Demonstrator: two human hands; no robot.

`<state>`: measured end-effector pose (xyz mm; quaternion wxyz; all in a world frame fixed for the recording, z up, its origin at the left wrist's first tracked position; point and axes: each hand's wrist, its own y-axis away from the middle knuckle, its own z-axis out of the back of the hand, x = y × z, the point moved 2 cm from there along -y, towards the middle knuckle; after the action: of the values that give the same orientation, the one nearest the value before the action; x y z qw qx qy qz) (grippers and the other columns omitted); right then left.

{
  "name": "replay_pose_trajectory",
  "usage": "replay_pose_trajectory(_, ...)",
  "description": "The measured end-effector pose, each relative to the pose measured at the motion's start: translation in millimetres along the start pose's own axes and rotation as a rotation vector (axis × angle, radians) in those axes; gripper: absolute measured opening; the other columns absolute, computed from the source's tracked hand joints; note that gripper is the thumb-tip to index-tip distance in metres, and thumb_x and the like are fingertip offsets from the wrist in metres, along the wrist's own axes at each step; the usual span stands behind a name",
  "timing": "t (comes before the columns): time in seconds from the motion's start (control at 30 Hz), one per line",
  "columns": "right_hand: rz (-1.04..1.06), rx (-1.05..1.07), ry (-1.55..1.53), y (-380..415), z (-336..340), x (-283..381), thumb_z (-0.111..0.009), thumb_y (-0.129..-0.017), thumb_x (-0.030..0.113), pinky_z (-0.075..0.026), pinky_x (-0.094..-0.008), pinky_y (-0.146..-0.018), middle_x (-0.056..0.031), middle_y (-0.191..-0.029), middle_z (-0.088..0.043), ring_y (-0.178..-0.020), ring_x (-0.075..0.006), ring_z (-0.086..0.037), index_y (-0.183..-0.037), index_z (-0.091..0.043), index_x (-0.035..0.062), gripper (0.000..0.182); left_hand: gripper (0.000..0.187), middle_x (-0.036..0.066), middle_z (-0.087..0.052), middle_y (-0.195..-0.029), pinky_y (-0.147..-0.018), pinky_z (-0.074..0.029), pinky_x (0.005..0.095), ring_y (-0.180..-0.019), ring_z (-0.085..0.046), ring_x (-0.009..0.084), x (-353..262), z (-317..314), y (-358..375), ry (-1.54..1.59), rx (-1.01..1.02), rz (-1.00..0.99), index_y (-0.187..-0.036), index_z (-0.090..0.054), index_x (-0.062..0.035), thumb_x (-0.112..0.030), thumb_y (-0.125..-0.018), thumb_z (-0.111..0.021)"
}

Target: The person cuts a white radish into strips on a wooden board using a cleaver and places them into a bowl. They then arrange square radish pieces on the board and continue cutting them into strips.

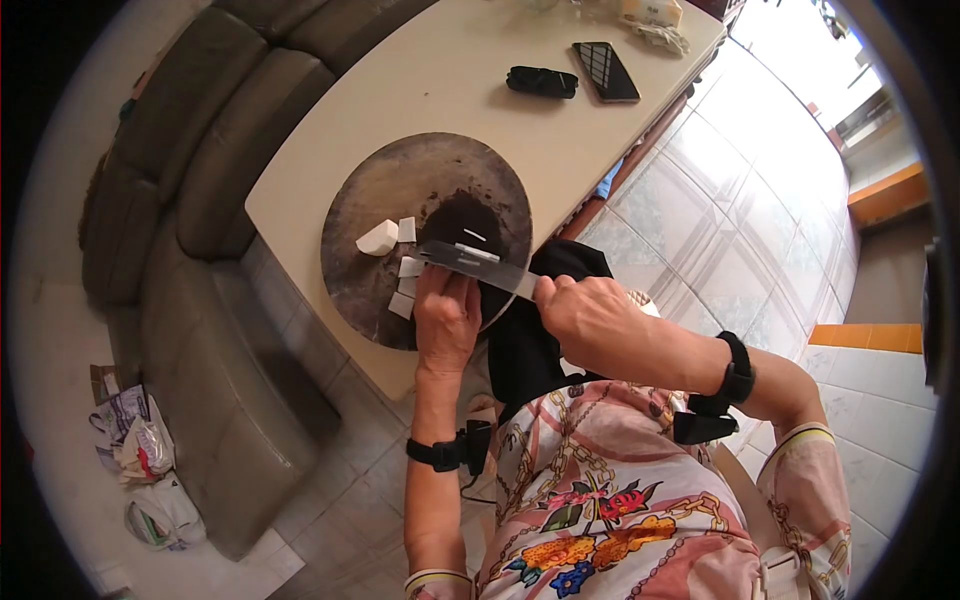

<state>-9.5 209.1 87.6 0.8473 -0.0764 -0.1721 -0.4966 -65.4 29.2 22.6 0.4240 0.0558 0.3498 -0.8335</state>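
My right hand (590, 318) is closed around the handle of a kitchen knife (450, 257), whose broad blade lies across a round, dark-stained cutting board (365, 190). Beneath the blade, my left hand (445, 322) has its fingers curled and pressed to the board; the blade partly covers the fingertips, so what they hold is hidden. Thin white strips (476, 235) lie just beyond the blade. Left of it are a thick white chunk (378, 238), a flat white slice (407, 230) and further white slices (402, 304) beside my left fingers. A dark wet patch (465, 215) marks the board.
The board rests on a cream table (450, 110). Toward its far end lie a phone (606, 72), a black case (541, 82) and a tissue pack (652, 12). A grey leather sofa (215, 390) borders the left side, with bags (140, 440) on the floor beyond.
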Motion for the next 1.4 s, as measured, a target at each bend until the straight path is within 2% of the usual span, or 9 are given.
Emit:
replay_pose_trajectory(0.13,0.069,-0.174,-0.007,-19,-7,1,-0.057,-0.068,-0.001,-0.048,-0.0392,-0.048,-0.0208,-0.064,-0.058,-0.058,-0.0335,-0.063,-0.080,-0.051,-0.0081,0.015,0.021,0.016,-0.062,-0.098,-0.082,-0.049,0.0424,-0.091,-0.058,0.0369,1,-1,1,-0.007,-0.001,0.007,-0.097,-0.065,0.0023,0.003,-0.077,-0.062)
replay_pose_trajectory(0.23,0.007,-0.198,-0.067,-21,-13,-6,-0.057,-0.068,-0.001,-0.049,-0.0396,-0.050,-0.0223,-0.067,-0.059,-0.060,-0.0345,-0.063,-0.081,-0.052,-0.0080,0.015,0.019,0.016,-0.062,-0.096,-0.082,-0.049,0.0428,-0.091,-0.058,0.0369,2,-2,2,-0.007,-0.041,0.002,-0.096,-0.065,0.0025,0.002,-0.077,-0.062)
replay_pose_trajectory(0.33,0.003,-0.087,-0.092,-8,-6,-8,-0.059,-0.066,-0.003,-0.048,-0.0420,-0.053,-0.0199,-0.073,-0.057,-0.064,-0.0365,-0.061,-0.091,-0.050,-0.0088,0.027,0.019,0.016,-0.061,-0.095,-0.082,-0.049,0.0432,-0.091,-0.058,0.0370,3,-3,4,-0.019,-0.057,-0.013,-0.096,-0.065,0.0025,0.002,-0.077,-0.062)
replay_pose_trajectory(0.53,-0.016,0.000,-0.029,5,2,-2,-0.060,-0.064,-0.003,-0.048,-0.0416,-0.053,-0.0197,-0.072,-0.057,-0.063,-0.0367,-0.060,-0.090,-0.049,-0.0092,0.029,0.020,0.016,-0.061,-0.096,-0.082,-0.049,0.0434,-0.092,-0.058,0.0375,1,0,0,-0.007,-0.014,-0.006,-0.096,-0.065,0.0021,0.003,-0.077,-0.062)
replay_pose_trajectory(0.63,0.046,-0.064,0.047,-3,-1,0,-0.059,-0.067,0.000,-0.049,-0.0378,-0.049,-0.0213,-0.065,-0.058,-0.057,-0.0320,-0.062,-0.082,-0.051,-0.0099,0.020,0.021,0.017,-0.061,-0.097,-0.082,-0.049,0.0433,-0.092,-0.058,0.0378,1,0,2,-0.011,0.006,0.005,-0.097,-0.065,0.0023,0.003,-0.076,-0.061)
replay_pose_trajectory(0.73,0.061,-0.176,0.010,-16,-10,2,-0.059,-0.066,-0.001,-0.049,-0.0392,-0.051,-0.0219,-0.066,-0.059,-0.058,-0.0343,-0.063,-0.081,-0.051,-0.0097,0.019,0.022,0.017,-0.060,-0.098,-0.082,-0.049,0.0430,-0.092,-0.058,0.0378,0,-1,1,-0.008,0.011,0.007,-0.098,-0.065,0.0024,0.003,-0.076,-0.061)
replay_pose_trajectory(0.93,0.014,-0.120,-0.128,-10,-4,-10,-0.058,-0.066,-0.001,-0.049,-0.0428,-0.052,-0.0229,-0.069,-0.060,-0.063,-0.0383,-0.063,-0.083,-0.052,-0.0092,0.020,0.021,0.017,-0.060,-0.098,-0.081,-0.048,0.0432,-0.093,-0.057,0.0378,0,-1,1,0.012,-0.052,-0.008,-0.097,-0.065,0.0017,0.003,-0.076,-0.061)
replay_pose_trajectory(1.23,0.005,0.005,-0.054,-1,0,-2,-0.059,-0.064,-0.003,-0.048,-0.0429,-0.052,-0.0202,-0.071,-0.057,-0.062,-0.0378,-0.060,-0.089,-0.048,-0.0086,0.029,0.020,0.017,-0.059,-0.098,-0.081,-0.048,0.0437,-0.091,-0.057,0.0386,0,0,1,0.003,-0.007,0.012,-0.096,-0.064,0.0017,0.003,-0.076,-0.061)
replay_pose_trajectory(1.4,0.022,-0.124,-0.062,-17,-6,-2,-0.058,-0.066,-0.001,-0.049,-0.0412,-0.051,-0.0211,-0.067,-0.060,-0.061,-0.0350,-0.064,-0.081,-0.052,-0.0095,0.019,0.020,0.017,-0.060,-0.097,-0.082,-0.049,0.0438,-0.092,-0.057,0.0380,1,-2,3,-0.008,-0.007,0.022,-0.096,-0.064,0.0025,0.002,-0.076,-0.061)
